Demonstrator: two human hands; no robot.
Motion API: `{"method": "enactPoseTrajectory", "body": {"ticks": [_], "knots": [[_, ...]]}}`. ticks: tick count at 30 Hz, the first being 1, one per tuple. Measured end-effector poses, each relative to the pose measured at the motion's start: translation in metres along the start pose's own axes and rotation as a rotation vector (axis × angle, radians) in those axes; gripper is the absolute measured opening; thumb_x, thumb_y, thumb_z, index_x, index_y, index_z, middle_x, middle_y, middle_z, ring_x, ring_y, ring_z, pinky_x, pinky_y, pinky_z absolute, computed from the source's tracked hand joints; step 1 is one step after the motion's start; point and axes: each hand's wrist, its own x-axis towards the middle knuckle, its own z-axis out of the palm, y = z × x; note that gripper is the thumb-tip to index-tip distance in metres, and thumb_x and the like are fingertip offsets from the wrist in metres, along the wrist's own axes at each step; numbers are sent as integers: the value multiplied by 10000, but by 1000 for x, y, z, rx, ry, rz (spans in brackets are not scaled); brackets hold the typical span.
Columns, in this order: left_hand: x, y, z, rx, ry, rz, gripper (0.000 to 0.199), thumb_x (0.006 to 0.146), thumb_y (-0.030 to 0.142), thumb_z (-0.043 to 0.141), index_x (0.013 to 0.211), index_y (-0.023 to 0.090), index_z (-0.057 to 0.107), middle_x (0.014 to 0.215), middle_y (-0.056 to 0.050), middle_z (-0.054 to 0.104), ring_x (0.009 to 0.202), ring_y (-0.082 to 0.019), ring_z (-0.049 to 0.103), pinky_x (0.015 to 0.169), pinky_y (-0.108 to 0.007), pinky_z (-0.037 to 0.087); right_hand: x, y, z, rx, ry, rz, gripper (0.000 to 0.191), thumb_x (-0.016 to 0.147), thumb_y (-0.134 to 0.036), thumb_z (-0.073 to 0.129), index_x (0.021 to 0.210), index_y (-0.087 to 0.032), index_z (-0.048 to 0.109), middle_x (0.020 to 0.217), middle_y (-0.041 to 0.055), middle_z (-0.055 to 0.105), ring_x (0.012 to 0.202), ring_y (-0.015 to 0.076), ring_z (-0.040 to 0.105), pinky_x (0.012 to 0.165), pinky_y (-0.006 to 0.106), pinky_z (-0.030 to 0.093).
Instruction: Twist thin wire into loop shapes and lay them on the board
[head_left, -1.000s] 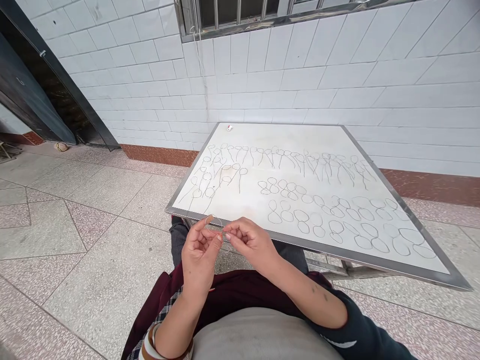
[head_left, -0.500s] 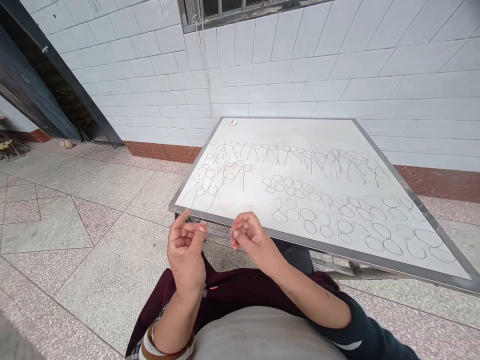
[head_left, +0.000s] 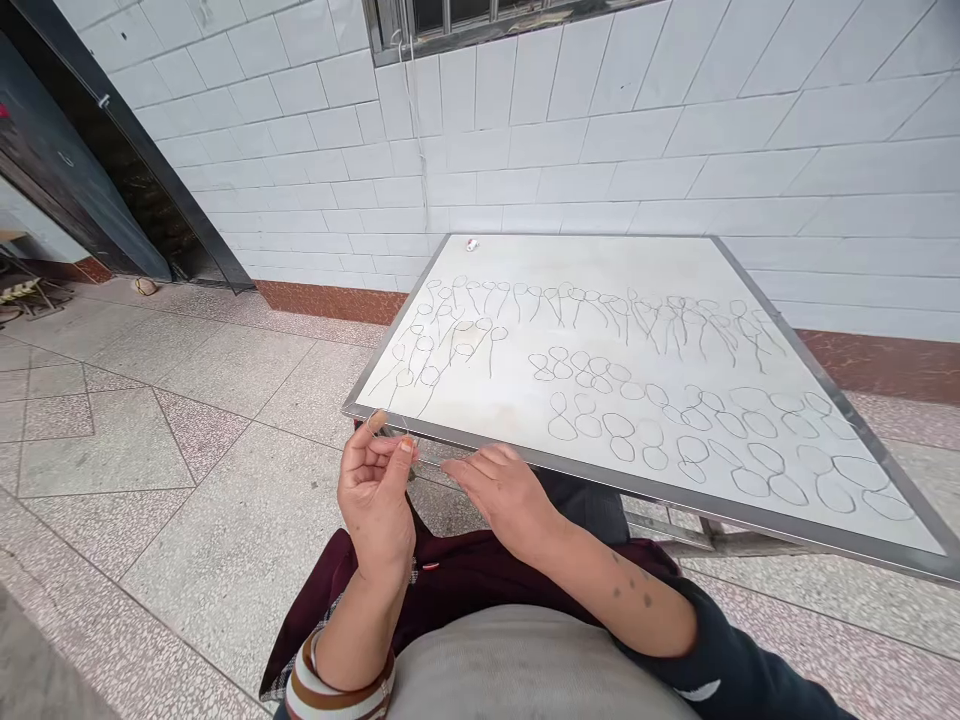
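My left hand [head_left: 379,510] is held palm up in front of the table's near left edge. Its thumb and forefinger pinch a very thin wire loop [head_left: 406,424], only partly visible against the edge. Just to the right, my right hand [head_left: 510,505] is turned back upward, fingers pressed together and pointing left at the pinch. Whatever lies under those fingertips is hidden. On the white tabletop [head_left: 585,258] lie several thin dark wire loops with long tails [head_left: 492,352] in rows at the back and left. Figure-eight wire rings [head_left: 622,448] spread over the front and right.
A grey metal rim [head_left: 450,437] borders the table, which stands against a white tiled wall [head_left: 315,190]. Near the back left corner sits a small red-and-white item [head_left: 472,245]. A dark doorway [head_left: 112,170] opens at far left. Cords [head_left: 416,120] hang below a barred window.
My right hand has rolled from showing its curled fingers to back upward, its fingertips shifting left toward my left hand. The left hand keeps its pinch. The view has shifted slightly.
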Motion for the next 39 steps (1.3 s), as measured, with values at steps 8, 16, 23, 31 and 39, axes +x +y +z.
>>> {"method": "enactPoseTrajectory", "body": {"ticks": [8, 16, 23, 31, 39], "knots": [[2, -3, 3, 3, -4, -3, 389, 746, 209, 709, 1123, 208, 615, 736, 34, 600, 698, -92, 588, 753, -239, 492, 2, -6, 3, -59, -5, 30, 217, 943, -121, 388, 1025, -184, 578, 728, 42, 618, 723, 190, 534, 713, 344, 382], [-2, -6, 7, 42, -37, -42, 414, 750, 226, 712, 1149, 208, 603, 776, 25, 618, 749, -96, 594, 831, -253, 474, 8, -10, 13, -148, -5, 53, 226, 955, -164, 397, 1082, -187, 582, 658, 25, 616, 653, 177, 563, 653, 332, 369], [-1, -9, 9, -7, -36, -70, 397, 739, 220, 720, 1121, 194, 616, 731, 32, 618, 730, -98, 605, 812, -261, 486, 2, -12, 17, 58, -48, 172, 247, 926, -111, 419, 1107, -201, 563, 655, 4, 670, 626, 161, 619, 621, 297, 400], [-3, -12, 11, -13, -79, -111, 440, 731, 218, 728, 1152, 202, 603, 773, 22, 637, 817, -110, 612, 877, -279, 468, 18, -20, 10, -116, -2, 197, 198, 970, -251, 395, 985, -163, 573, 646, 13, 650, 603, 160, 604, 592, 281, 376], [-5, -17, 15, -44, -87, -106, 407, 750, 195, 712, 1140, 219, 598, 745, 42, 604, 787, -91, 588, 837, -238, 466, 24, -17, 9, -187, 121, 203, 284, 979, -236, 368, 758, -187, 540, 541, -23, 598, 462, 110, 505, 495, 269, 255]]}}
